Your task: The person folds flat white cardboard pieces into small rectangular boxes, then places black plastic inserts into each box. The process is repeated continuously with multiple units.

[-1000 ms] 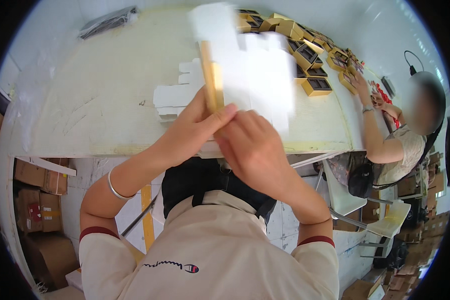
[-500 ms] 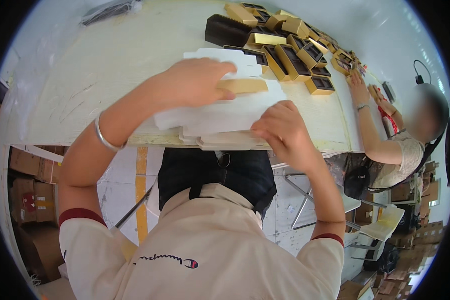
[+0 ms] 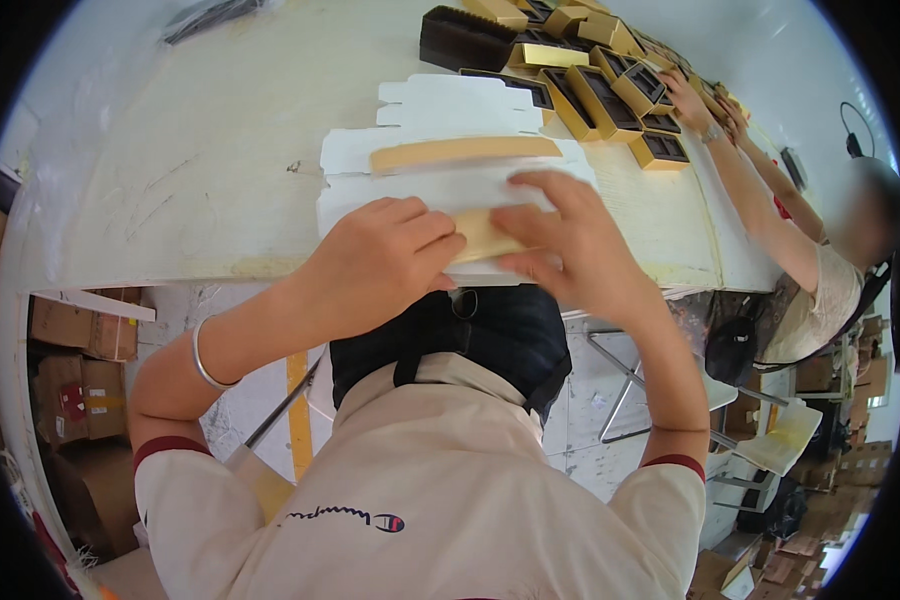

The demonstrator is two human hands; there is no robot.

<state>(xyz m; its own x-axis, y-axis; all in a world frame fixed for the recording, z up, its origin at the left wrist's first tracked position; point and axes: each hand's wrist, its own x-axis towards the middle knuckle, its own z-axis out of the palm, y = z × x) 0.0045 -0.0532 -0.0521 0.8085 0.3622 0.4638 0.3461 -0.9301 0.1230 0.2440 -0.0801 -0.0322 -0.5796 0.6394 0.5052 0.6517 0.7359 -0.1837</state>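
A flat, die-cut card box blank (image 3: 450, 105), white on its upper side, lies on the table in front of me. A narrow gold strip (image 3: 465, 152) of it stands folded up across the middle. Nearer to me, a gold panel (image 3: 482, 236) shows between my hands. My left hand (image 3: 390, 250) is closed, its fingertips pinching the left end of that panel. My right hand (image 3: 570, 240) is at the panel's right end, with fingers curved and spread apart, slightly blurred. Parts of the near blank are hidden under both hands.
A black ridged insert (image 3: 465, 40) and several gold boxes with dark inserts (image 3: 602, 100) are piled at the back right. A co-worker (image 3: 810, 265) reaches into the pile from the right. Clear plastic sheeting (image 3: 75, 150) lies at the left; a chair (image 3: 770, 440) stands lower right.
Both hands have come nearer to me, the left from the far strip to the near panel. The right hand's fingers have spread. The co-worker's hands have reached farther into the pile.
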